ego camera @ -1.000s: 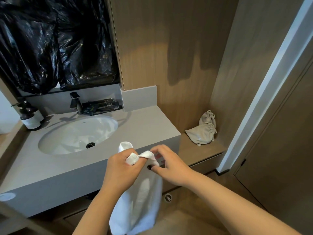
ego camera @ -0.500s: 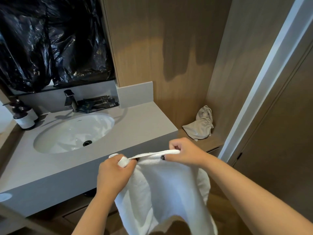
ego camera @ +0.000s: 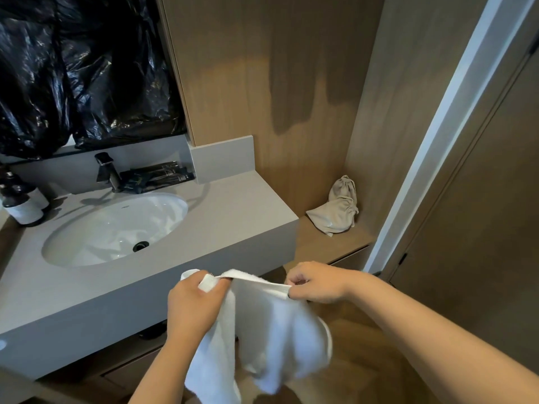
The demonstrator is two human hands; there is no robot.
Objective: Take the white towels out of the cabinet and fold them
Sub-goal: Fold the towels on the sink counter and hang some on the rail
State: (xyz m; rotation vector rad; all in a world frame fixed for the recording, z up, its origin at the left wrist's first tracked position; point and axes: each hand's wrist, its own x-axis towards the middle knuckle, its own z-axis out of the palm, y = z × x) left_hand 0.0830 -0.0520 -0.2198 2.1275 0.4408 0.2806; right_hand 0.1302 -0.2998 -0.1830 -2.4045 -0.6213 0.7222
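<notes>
One white towel point(ego camera: 271, 330) is in view, held by two hands in front of the counter point(ego camera: 233, 211) edge and below its top surface. The left hand point(ego camera: 195, 304) grips one end of the towel's upper hem with curled fingers; a short tab of hem projects above the thumb. The right hand point(ego camera: 318, 282) pinches the same hem further along between thumb and curled fingers. The hem runs nearly taut between the two hands, sloping slightly downward toward the right hand. Below the hem the towel hangs freely in loose, uneven folds; its lower edge is rumpled and partly blurred. The fabric is plain white terry with a flat woven band along the hem. On the counter: one oval white sink point(ego camera: 116, 228) with a dark drain, one dark faucet point(ego camera: 106, 170) behind it, one group of dark packets point(ego camera: 157, 177) just beside the faucet, and two dark pump bottles point(ego camera: 22, 204) with pale labels at the left edge. One beige drawstring bag point(ego camera: 338, 211) lies on the lower wooden shelf point(ego camera: 315, 246) to the right of the counter. Black plastic sheeting point(ego camera: 81, 71) covers the area above the sink.
</notes>
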